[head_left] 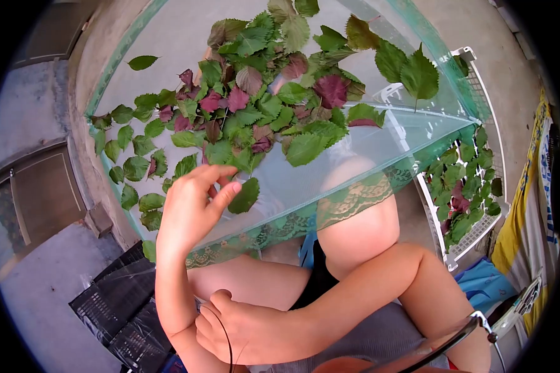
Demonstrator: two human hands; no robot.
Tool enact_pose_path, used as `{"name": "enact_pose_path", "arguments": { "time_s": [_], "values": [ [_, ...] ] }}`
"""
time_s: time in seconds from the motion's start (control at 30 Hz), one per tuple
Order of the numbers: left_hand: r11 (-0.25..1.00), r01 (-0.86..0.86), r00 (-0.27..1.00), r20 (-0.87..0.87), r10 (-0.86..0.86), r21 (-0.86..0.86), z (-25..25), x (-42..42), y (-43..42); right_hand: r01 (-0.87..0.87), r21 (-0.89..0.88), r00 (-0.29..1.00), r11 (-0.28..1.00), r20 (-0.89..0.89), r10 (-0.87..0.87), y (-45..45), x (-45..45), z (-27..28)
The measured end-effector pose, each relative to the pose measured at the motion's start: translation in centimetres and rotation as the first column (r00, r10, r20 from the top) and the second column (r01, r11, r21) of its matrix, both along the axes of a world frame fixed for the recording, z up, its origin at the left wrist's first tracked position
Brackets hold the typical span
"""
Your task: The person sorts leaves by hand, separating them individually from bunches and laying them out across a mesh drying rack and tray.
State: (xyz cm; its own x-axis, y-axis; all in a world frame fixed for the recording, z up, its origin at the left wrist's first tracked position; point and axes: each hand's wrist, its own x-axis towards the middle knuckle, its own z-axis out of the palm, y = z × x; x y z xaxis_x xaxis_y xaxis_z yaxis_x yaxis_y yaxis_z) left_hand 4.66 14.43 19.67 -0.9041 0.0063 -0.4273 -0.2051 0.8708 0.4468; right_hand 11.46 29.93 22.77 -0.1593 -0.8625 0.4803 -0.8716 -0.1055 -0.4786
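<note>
My left hand (196,202) is over the near edge of a sheer green net sheet (280,208) with a lace border. Its thumb and fingers are bent but apart, with nothing visible between them. Just beside the thumb lies a single green leaf (245,196). Green and purple perilla-like leaves (249,115) with toothed edges lie in a loose heap beyond the hand, and smaller ones (143,145) spread to its left. My right arm crosses my lap, and my right hand (249,329) has its fingers curled against my left forearm (175,292).
A white plastic basket (476,245) holding more leaves (470,186) stands at the right. A yellow and white sack (522,186) is farther right. Black plastic crates or bags (127,311) lie at lower left. Part of a pair of glasses (479,320) shows at lower right.
</note>
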Motion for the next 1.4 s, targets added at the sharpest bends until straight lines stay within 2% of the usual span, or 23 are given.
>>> {"name": "enact_pose_path", "arguments": {
  "time_s": [0.13, 0.2, 0.33, 0.4, 0.47, 0.53, 0.6, 0.67, 0.7, 0.73, 0.77, 0.83, 0.87, 0.93, 1.0, 1.1, 1.13, 1.2, 1.27, 1.33, 1.4],
  "values": [
    [0.99, 0.064, 0.984, -0.16, -0.084, -0.128, -5.4, -5.0, -1.1, 0.021, 0.066, 0.998, 0.998, 0.057, -0.025, -0.6, -1.7, 0.2],
    [0.946, 0.185, 0.953, -0.187, -0.239, -0.267, -8.4, -7.1, -0.7, 0.14, 0.071, 0.99, 0.988, 0.027, -0.142, -0.7, -2.5, -0.1],
    [0.966, 0.195, 0.952, -0.203, -0.228, -0.171, -12.7, -10.8, 2.2, 0.174, 0.102, 0.983, 0.98, 0.036, -0.178, -0.3, -3.0, -0.5],
    [0.976, 0.152, 0.942, -0.276, -0.191, -0.159, -14.9, -12.0, 3.2, 0.202, 0.086, 0.976, 0.976, 0.061, -0.207, 0.2, -3.2, -0.6],
    [0.978, 0.131, 0.96, -0.224, -0.165, -0.159, -16.0, -13.0, 3.8, 0.203, 0.116, 0.976, 0.972, 0.049, -0.21, 0.7, -3.6, -0.6],
    [0.998, 0.006, 0.996, -0.091, -0.013, -0.07, -16.5, -13.4, 3.8, 0.2, 0.136, 0.978, 0.97, 0.04, -0.207, 1.0, -3.7, -0.6],
    [0.999, -0.01, 0.993, -0.12, 0.006, -0.038, -16.6, -13.3, 3.4, 0.208, 0.14, 0.975, 0.968, 0.047, -0.216, 1.2, -3.7, -0.6],
    [1.0, 0.013, 0.97, -0.242, -0.012, 0.003, -15.9, -12.9, 2.8, 0.211, 0.119, 0.974, 0.97, 0.059, -0.219, 1.4, -3.6, -0.6],
    [0.999, 0.021, 0.931, -0.366, -0.008, 0.031, -15.5, -12.7, 2.5, 0.208, 0.098, 0.974, 0.973, 0.068, -0.215, 1.5, -3.6, -0.6],
    [0.997, -0.026, 0.94, -0.338, 0.051, 0.078, -13.9, -12.4, 2.7, 0.213, 0.097, 0.973, 0.972, 0.064, -0.22, 1.6, -3.5, -0.5],
    [0.974, -0.088, 0.94, -0.307, 0.151, 0.209, -13.2, -12.2, 2.5, 0.198, 0.087, 0.976, 0.976, 0.071, -0.204, 1.8, -3.4, -0.4],
    [0.862, -0.216, 0.931, -0.171, 0.324, 0.459, -12.0, -12.4, 2.2, 0.193, 0.073, 0.979, 0.978, 0.058, -0.198, 2.0, -3.0, -0.1],
    [0.864, -0.201, 0.93, -0.186, 0.316, 0.461, -11.5, -12.5, 2.4, 0.162, 0.061, 0.986, 0.985, 0.019, -0.164, 2.0, -2.8, -0.1],
    [0.756, -0.332, 0.894, -0.066, 0.442, 0.564, -10.4, -12.8, 3.2, 0.114, 0.038, 0.993, 0.993, -0.029, -0.113, 2.1, -2.5, 0.1],
    [0.728, -0.312, 0.887, -0.088, 0.454, 0.611, -10.7, -13.8, 3.6, 0.128, 0.021, 0.992, 0.992, -0.025, -0.127, 2.2, -2.5, 0.3],
    [0.57, -0.349, 0.849, -0.007, 0.528, 0.744, -11.6, -16.1, 4.3, 0.194, -0.008, 0.981, 0.981, 0.004, -0.194, 2.4, -3.0, 0.6],
    [0.574, -0.337, 0.855, -0.014, 0.519, 0.746, -11.8, -17.1, 4.7, 0.227, -0.014, 0.974, 0.974, 0.023, -0.226, 2.5, -3.1, 0.8],
    [0.495, -0.317, 0.857, 0.02, 0.516, 0.809, -12.2, -19.5, 5.5, 0.303, -0.021, 0.951, 0.953, 0.065, -0.302, 2.8, -3.7, 0.7],
    [0.503, -0.289, 0.874, 0.01, 0.486, 0.814, -11.8, -21.8, 6.9, 0.386, -0.02, 0.917, 0.922, 0.116, -0.382, 3.2, -4.1, 0.8],
    [0.436, -0.191, 0.909, -0.009, 0.416, 0.879, -11.6, -23.9, 8.2, 0.457, -0.004, 0.877, 0.889, 0.168, -0.45, 3.3, -4.6, 0.9],
    [0.433, -0.169, 0.915, -0.023, 0.403, 0.886, -11.5, -25.1, 9.4, 0.52, 0.015, 0.832, 0.854, 0.22, -0.51, 3.2, -5.0, 1.0]
  ]
}}
